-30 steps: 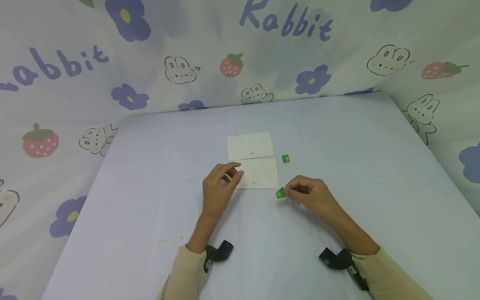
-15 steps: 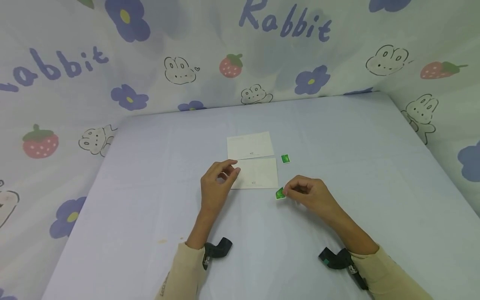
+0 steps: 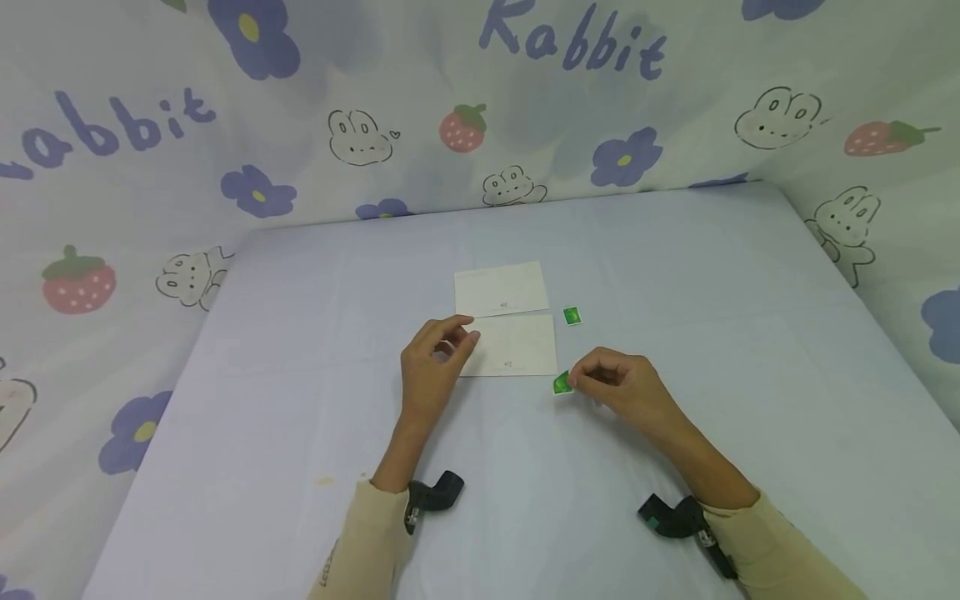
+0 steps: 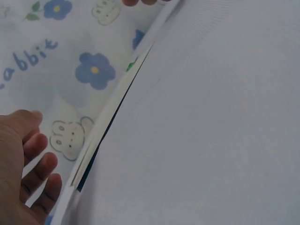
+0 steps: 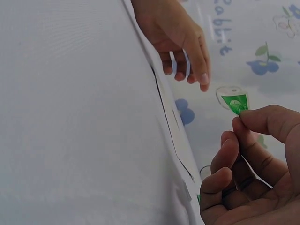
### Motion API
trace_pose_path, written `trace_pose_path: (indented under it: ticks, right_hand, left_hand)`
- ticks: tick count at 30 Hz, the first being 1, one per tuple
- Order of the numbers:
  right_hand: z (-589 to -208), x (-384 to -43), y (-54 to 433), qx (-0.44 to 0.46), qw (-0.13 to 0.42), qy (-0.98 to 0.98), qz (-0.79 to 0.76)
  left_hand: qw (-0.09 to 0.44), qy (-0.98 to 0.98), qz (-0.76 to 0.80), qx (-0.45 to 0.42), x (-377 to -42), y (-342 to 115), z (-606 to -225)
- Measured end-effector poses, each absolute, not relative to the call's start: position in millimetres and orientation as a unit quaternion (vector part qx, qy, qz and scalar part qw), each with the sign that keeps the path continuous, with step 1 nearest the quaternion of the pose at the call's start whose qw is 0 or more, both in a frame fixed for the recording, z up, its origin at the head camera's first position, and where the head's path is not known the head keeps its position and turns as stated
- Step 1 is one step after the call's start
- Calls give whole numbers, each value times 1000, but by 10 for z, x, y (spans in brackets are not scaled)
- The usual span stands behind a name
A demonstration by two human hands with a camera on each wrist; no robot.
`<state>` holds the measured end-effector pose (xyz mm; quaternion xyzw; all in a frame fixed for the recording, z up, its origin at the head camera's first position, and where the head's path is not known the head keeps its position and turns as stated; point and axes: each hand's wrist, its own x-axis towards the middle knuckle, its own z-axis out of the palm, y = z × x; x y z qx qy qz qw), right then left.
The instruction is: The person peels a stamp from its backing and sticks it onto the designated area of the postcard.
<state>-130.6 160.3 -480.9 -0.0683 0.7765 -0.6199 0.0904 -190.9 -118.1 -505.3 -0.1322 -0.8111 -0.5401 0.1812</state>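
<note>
Between thumb and index finger, my right hand (image 3: 618,385) pinches a small green stamp (image 5: 236,102) with a white border, by one corner. It hangs just off the lower right corner of the nearer cream envelope (image 3: 517,346). Over that envelope's left end hovers my left hand (image 3: 435,362), its fingers loosely bent and nothing between them. It covers part of the envelope's left side. A farther cream envelope (image 3: 501,289) lies flat just behind the first. Right of the pair, a second green stamp (image 3: 572,316) lies on the table.
A white cloth covers the table (image 3: 300,333), with small tan stains (image 3: 324,481) at the front left. A printed curtain (image 3: 420,92) with rabbits, flowers and strawberries rises behind it and along both sides.
My left hand has shifted slightly left and away from me, showing more of the nearer envelope. My right hand keeps the stamp almost where it was.
</note>
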Motion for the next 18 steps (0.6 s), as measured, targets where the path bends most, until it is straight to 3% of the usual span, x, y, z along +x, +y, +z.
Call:
trace_pose_path:
  ticks: [18]
  right_hand:
    - [-4838,-1314,1595,-69,93,775,-621]
  left_hand:
    - [163,-815,-547,-100,-2064,-1222,-5091]
